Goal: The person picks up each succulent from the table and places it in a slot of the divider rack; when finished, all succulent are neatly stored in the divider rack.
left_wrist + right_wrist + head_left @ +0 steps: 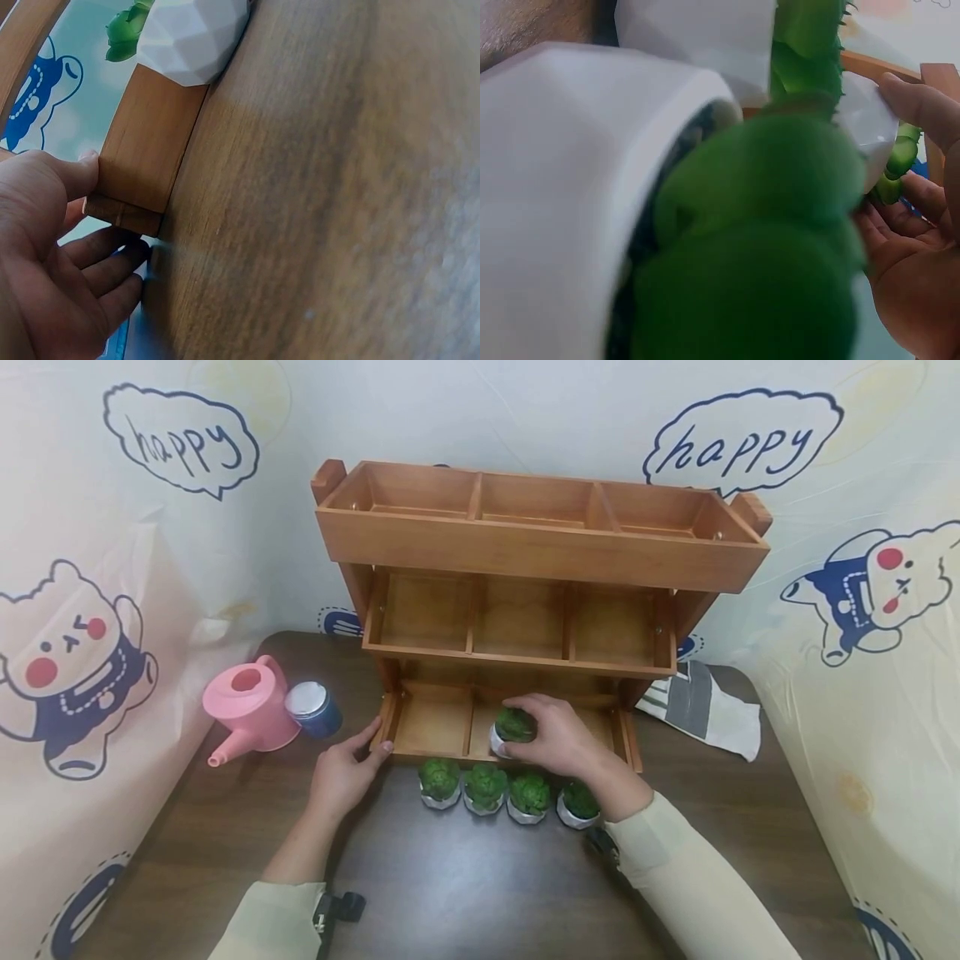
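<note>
A three-tier wooden planter shelf [540, 547] stands on the table, each tier split into compartments. My left hand [341, 781] grips the left end of its bottom tier, with the thumb on the front board [146, 142] in the left wrist view. In my right hand [562, 739] is a small potted succulent [513, 725], its faceted white pot [866, 124] pinched between thumb and fingers. It is at the bottom tier's middle compartment, close to the front board. Several similar potted succulents [485, 787] stand in a row before the shelf; one fills much of the right wrist view.
A pink watering can [251, 706] and a blue jar with a pale lid [315, 710] stand left of the shelf. Grey and white gloves [705, 710] lie to its right. Printed cloth walls [480, 410] surround the dark wooden table [450, 893].
</note>
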Demonstrator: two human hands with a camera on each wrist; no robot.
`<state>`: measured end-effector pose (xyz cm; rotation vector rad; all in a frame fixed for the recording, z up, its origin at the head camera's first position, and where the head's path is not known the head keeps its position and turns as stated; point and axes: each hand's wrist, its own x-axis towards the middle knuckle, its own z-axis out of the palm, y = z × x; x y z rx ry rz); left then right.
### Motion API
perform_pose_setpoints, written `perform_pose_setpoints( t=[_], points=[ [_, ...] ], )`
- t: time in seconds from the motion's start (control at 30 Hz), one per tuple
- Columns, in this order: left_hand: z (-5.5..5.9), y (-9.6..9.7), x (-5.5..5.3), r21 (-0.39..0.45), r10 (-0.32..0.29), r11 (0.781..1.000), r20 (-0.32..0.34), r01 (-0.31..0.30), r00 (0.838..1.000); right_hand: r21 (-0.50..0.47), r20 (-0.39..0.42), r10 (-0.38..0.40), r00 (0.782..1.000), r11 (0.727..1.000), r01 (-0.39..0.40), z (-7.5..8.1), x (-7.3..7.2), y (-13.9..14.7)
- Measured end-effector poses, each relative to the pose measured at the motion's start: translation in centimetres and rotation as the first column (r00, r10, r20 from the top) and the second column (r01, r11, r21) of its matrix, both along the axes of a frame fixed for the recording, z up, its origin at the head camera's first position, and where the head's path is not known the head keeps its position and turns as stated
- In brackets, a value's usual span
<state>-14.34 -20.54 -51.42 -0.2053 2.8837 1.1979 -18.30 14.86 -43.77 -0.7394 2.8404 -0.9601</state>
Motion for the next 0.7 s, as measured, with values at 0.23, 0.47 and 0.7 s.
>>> perform_pose_setpoints(
  t=[0.23,0.47,0.7],
  points=[
    [-0.1,-0.1,-0.1,0.013,-0.001,1.0,0.01,0.001,1.0,0.024,0.029,0.001,1.0,1.0,-0.002,-0.4,-0.3,-0.9],
    [0.0,0.0,0.0,0.011,-0.002,1.0,0.013,0.002,1.0,0.058,0.038,-0.005,0.999,0.998,0.003,-1.0,-0.9,-1.8],
    [0.0,0.0,-0.1,0.013,-0.004,1.0,0.008,0.004,1.0,0.077,0.058,-0.006,0.998,0.997,0.002,-1.2,-1.2,-2.8]
  ],
)
